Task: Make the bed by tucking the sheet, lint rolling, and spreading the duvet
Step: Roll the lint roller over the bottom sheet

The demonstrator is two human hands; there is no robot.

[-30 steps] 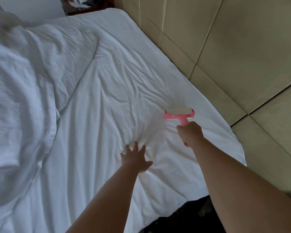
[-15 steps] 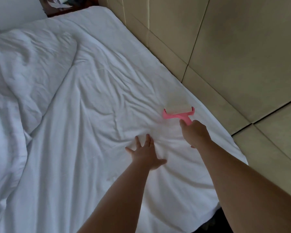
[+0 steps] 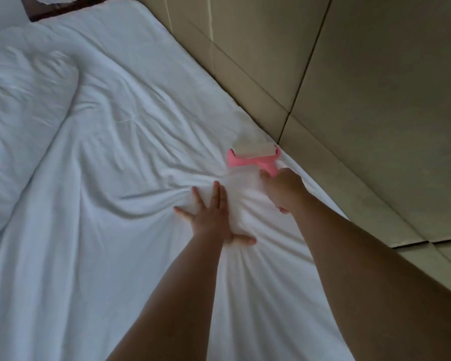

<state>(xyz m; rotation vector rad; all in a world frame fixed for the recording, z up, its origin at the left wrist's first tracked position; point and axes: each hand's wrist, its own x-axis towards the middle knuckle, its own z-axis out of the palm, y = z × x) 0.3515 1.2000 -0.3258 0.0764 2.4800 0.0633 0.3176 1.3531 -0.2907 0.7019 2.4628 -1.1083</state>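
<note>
While gripping the pink lint roller (image 3: 253,157) in the right hand (image 3: 284,188) right of frame centre, drum crosswise near the wall-side sheet (image 3: 130,142) edge, pins wrinkled cloth just lower left with the flat, spread left hand (image 3: 214,217).

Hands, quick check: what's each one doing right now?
Left hand: open, fingers spread, pressing flat on the sheet.
Right hand: closed around the pink lint roller handle, roller on the sheet.
</note>
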